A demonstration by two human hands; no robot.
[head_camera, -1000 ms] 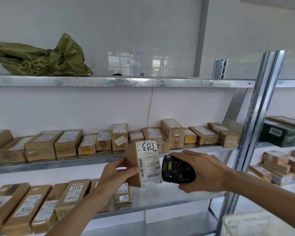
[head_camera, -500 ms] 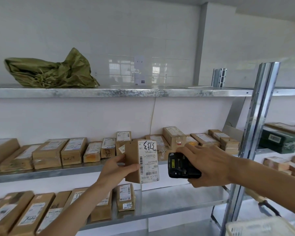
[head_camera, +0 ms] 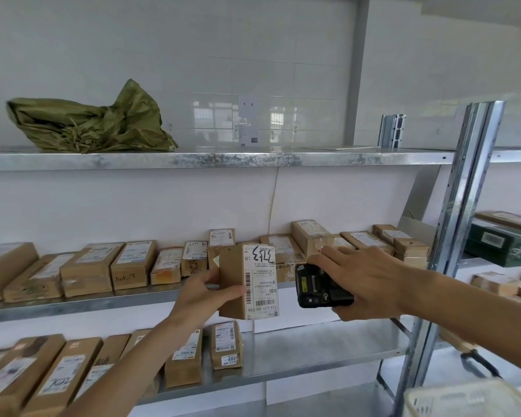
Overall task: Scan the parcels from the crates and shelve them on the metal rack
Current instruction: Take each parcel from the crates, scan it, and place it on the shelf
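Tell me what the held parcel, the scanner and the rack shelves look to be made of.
Parcel in the left hand: brown corrugated cardboard, matte, with a white paper label. Scanner in the right hand: seemingly black hard plastic, slightly glossy, with a yellow insert. Rack shelves: probably galvanised steel, judging by the grey mottled sheen.

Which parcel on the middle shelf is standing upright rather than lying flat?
The small brown parcel just behind the held parcel: it stands on end, taller than its neighbours, with a white label facing out near its top.
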